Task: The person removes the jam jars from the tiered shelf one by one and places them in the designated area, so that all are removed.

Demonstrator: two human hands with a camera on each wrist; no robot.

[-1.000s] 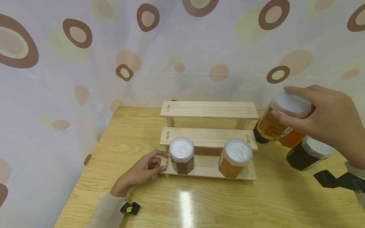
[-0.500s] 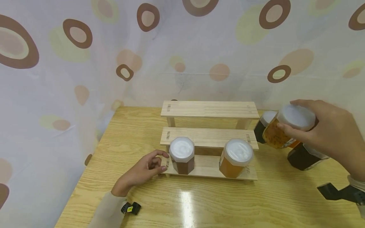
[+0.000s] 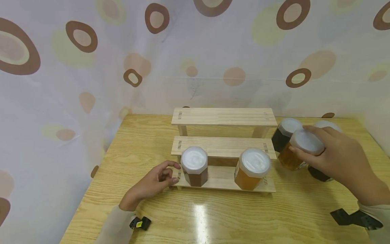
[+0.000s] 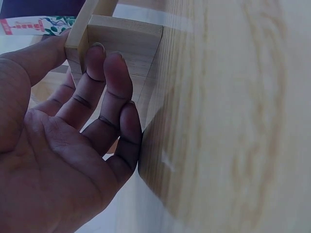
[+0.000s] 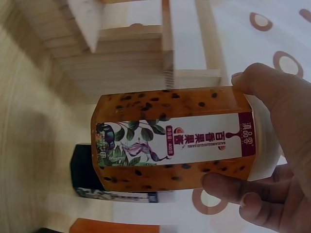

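My right hand (image 3: pixel 341 159) grips a jar of passion fruit jam (image 3: pixel 290 157) by its white lid, to the right of the three-step wooden rack (image 3: pixel 223 145). The right wrist view shows the jar's (image 5: pixel 170 138) orange contents, dark seeds and printed label. My left hand (image 3: pixel 155 181) is at the left end of the lowest step with loosely curled fingers. In the left wrist view its thumb touches the rack's (image 4: pixel 126 34) end, and nothing lies inside the fingers. A brown jar (image 3: pixel 195 166) and an orange jar (image 3: pixel 253 167) stand on the lowest step.
Right of the rack, a dark jar (image 3: pixel 283 134) stands behind the held one. Another dark jar (image 3: pixel 318 173) and a white-lidded jar (image 3: pixel 328 125) are partly hidden by my right hand. Behind the wooden table (image 3: pixel 146 135) hangs a patterned cloth (image 3: pixel 213 51).
My right hand has lowered the passion fruit jar toward the table on the right of the rack, uncovering the dark jar behind. The left hand has kept its place.
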